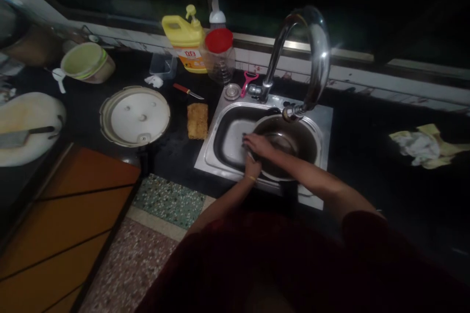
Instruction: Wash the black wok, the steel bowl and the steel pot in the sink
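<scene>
A round steel pot (293,144) sits in the steel sink (227,132) under the curved tap (312,54). My left hand (252,168) grips the pot's near rim with its fingers closed. My right hand (257,143) reaches over the same rim, fingers curled at the pot's left inner edge. What it may hold there is too dark to make out.
On the black counter left of the sink lie a yellow sponge (197,121), a small red-handled knife (187,91), a white round lid (135,116) and a stacked bowl (87,62). A yellow soap bottle (185,41) and red-capped jar (219,55) stand at the back. A crumpled cloth (426,145) lies right.
</scene>
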A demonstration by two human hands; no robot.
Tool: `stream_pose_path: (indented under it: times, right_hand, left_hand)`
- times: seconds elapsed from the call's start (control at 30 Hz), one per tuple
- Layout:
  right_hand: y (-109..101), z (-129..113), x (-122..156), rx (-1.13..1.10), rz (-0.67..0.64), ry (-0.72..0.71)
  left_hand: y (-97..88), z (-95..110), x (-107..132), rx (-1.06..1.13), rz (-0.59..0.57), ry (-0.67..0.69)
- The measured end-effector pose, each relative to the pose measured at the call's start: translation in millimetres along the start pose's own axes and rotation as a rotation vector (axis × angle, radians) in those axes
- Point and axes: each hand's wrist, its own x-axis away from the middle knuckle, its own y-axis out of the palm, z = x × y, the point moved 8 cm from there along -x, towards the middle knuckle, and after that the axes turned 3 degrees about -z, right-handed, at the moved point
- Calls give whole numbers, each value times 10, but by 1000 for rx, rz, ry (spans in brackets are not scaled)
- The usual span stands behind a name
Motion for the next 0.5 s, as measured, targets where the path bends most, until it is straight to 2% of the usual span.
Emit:
stream_pose_path:
  times: [0.07,0.1,0.23,0.3,0.37,0.43,0.5]
  right_hand:
    - [89,-95,54,28,-94,-61]
    - [70,-69,49,53,-109,-55]
    - [-294,339,-156,206,7,180]
    - [-395,442,-227,259,55,286]
    - [-290,339,-246,254,-1,246]
    - [-103,135,-229,218,-116,99]
    - [-55,66,-226,219,-174,29]
  left_hand:
    - [-84,49,-121,-5,-1,-13]
    - [-123,64,-159,-2,-2,-9]
    - [-174,34,-154,49,-7,41]
    - [-158,-14,-135,73,-11,45]
    - [-149,-51,-145,58,-11,28]
    - [-133,-47,-168,20,-33,20]
    - [-132,6,-177,3,-40,53]
